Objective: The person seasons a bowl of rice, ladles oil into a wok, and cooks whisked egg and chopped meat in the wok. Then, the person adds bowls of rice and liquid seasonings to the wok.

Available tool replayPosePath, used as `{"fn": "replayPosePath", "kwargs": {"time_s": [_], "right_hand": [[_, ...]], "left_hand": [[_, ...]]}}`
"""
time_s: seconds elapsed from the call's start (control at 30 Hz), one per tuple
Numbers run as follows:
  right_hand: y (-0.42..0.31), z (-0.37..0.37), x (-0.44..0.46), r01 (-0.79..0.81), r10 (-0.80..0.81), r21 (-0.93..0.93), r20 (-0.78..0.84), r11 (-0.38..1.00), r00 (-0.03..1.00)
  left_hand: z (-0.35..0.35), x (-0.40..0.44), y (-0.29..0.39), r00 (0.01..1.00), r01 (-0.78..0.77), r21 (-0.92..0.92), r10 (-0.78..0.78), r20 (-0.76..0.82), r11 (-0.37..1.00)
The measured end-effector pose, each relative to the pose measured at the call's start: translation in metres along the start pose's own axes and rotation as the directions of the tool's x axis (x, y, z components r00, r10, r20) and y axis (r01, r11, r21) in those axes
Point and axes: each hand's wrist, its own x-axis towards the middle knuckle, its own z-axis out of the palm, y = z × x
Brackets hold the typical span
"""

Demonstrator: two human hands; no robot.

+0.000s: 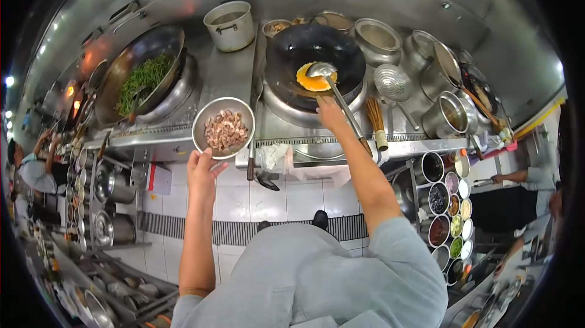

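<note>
My left hand [204, 166] grips the near rim of a metal bowl [199, 122] by its edge. Inside lie small pieces of pinkish-brown meat [226, 130]. My right hand [331, 115] is closed at the near rim of a black wok [291, 54] on the burner; its fingertips are partly hidden. In the wok spreads orange-yellow beaten egg [311, 81]. A metal ladle [341, 100] rests with its bowl on the egg, its long handle slanting over the wok's rim just right of my right hand.
A second wok [173, 40] with green vegetables [145, 81] stands left, beside a metal pot [230, 26]. Right of my wok are a bamboo brush [376, 122], a perforated skimmer [392, 82] and several pots. Seasoning containers [439, 198] stand lower right. Other people work at both sides.
</note>
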Motion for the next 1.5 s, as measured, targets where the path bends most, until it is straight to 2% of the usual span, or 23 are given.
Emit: {"fn": "replayPosePath", "kwargs": {"time_s": [0.07, 0.2, 0.23, 0.37, 0.47, 0.5, 0.57, 0.6, 0.63, 0.67, 0.7, 0.77, 0.87, 0.93, 1.0, 1.03, 1.07, 1.13, 1.2, 1.27, 1.33, 1.43, 1.5], "right_hand": [[0.002, 0.005, 0.014, -0.042, 0.06, -0.072, 0.272, 0.997, 0.96], [-0.017, -0.001, 0.029, -0.066, 0.082, -0.069, 0.259, 0.995, 0.962], [-0.026, -0.004, 0.032, 0.0, 0.007, -0.039, 0.18, 0.999, 0.984], [-0.027, 0.009, 0.031, 0.031, -0.024, -0.06, 0.121, 0.998, 0.992], [-0.034, 0.016, 0.035, -0.046, 0.07, -0.14, 0.171, 0.989, 0.983], [-0.055, -0.011, 0.038, -0.106, 0.152, -0.183, 0.256, 0.977, 0.955], [-0.089, -0.112, 0.03, 0.122, -0.126, -0.231, -0.004, 0.965, 0.992], [-0.133, -0.217, 0.028, -0.06, 0.0, 0.268, 0.22, 0.962, 0.976], [-0.105, -0.271, -0.012, -0.358, 0.149, 0.695, 0.344, 0.624, 0.927], [-0.064, -0.317, -0.08, -0.476, 0.376, 0.794, 0.337, 0.379, 0.863], [-0.023, -0.363, -0.146, -0.451, 0.583, 0.886, 0.312, 0.106, 0.75], [-0.012, -0.389, -0.209, -0.398, 0.684, 0.903, 0.187, 0.164, 0.705], [-0.059, -0.365, -0.206, -0.755, 0.58, 0.461, 0.484, 0.467, 0.655], [-0.067, -0.309, -0.218, -0.768, 0.647, 0.632, 0.544, 0.104, 0.535], [-0.052, -0.241, -0.23, -0.629, 0.67, 0.736, 0.601, -0.251, 0.436], [-0.044, -0.218, -0.231, -0.645, 0.562, 0.468, 0.324, 0.604, 0.761], [-0.042, -0.202, -0.23, -0.14, 0.18, -0.159, 0.278, 0.977, 0.944], [-0.038, -0.188, -0.183, -0.362, 0.346, -0.101, -0.146, 0.926, 0.927], [-0.039, -0.195, -0.115, -0.391, 0.363, -0.186, -0.169, 0.901, 0.916], [-0.003, -0.156, -0.086, -0.366, 0.388, -0.213, 0.069, 0.906, 0.919], [0.006, -0.123, -0.068, -0.433, 0.549, -0.365, 0.332, 0.824, 0.767], [0.042, -0.089, -0.05, -0.468, 0.563, -0.314, 0.417, 0.826, 0.713], [0.044, -0.102, -0.035, -0.453, 0.518, -0.252, 0.384, 0.855, 0.765]], "left_hand": [[-0.015, 0.004, 0.006, 1.0, 0.017, -0.04, -0.016, 0.022, 0.999], [-0.05, 0.026, 0.004, 0.996, 0.034, -0.091, -0.026, 0.08, 0.995], [-0.057, 0.03, 0.003, 0.996, 0.041, -0.093, -0.033, 0.085, 0.995], [-0.067, 0.035, 0.007, 0.994, 0.07, -0.088, -0.063, 0.087, 0.994], [-0.067, 0.043, 0.002, 0.993, 0.054, -0.108, -0.042, 0.109, 0.993], [-0.067, 0.044, 0.003, 0.993, 0.044, -0.111, -0.031, 0.117, 0.993], [-0.067, 0.039, 0.019, 0.993, 0.046, -0.081, -0.037, 0.109, 0.996], [-0.069, 0.032, 0.024, 0.995, 0.054, -0.083, -0.047, 0.082, 0.995], [-0.077, 0.029, 0.028, 0.996, 0.051, -0.076, -0.045, 0.078, 0.996], [-0.087, 0.028, 0.029, 0.998, 0.033, -0.064, -0.03, 0.049, 0.997], [-0.093, 0.027, 0.029, 0.999, 0.021, -0.049, -0.019, 0.039, 0.999], [-0.107, 0.027, 0.014, 0.998, 0.015, -0.04, -0.013, 0.056, 0.999], [-0.1, 0.019, 0.015, 0.996, 0.085, -0.034, -0.085, -0.003, 0.996], [-0.109, 0.021, -0.002, 0.994, 0.11, -0.053, -0.11, 0.006, 0.992], [-0.112, 0.023, -0.017, 0.995, 0.101, -0.088, -0.098, 0.034, 0.991], [-0.11, 0.021, -0.018, 0.994, 0.112, -0.083, -0.111, 0.015, 0.99], [-0.112, 0.017, -0.017, 0.993, 0.12, -0.071, -0.121, -0.005, 0.99], [-0.112, 0.015, -0.025, 0.993, 0.114, -0.091, -0.116, -0.023, 0.989], [-0.128, 0.016, -0.038, 0.993, 0.117, -0.097, -0.118, 0.002, 0.988], [-0.126, 0.013, -0.041, 0.991, 0.131, -0.08, -0.132, -0.008, 0.988], [-0.119, 0.009, -0.037, 0.992, 0.122, -0.084, -0.124, -0.017, 0.989], [-0.108, -0.006, -0.027, 0.995, 0.091, -0.117, -0.095, -0.029, 0.989], [-0.107, -0.01, -0.022, 0.995, 0.089, -0.121, -0.095, -0.038, 0.989]]}}
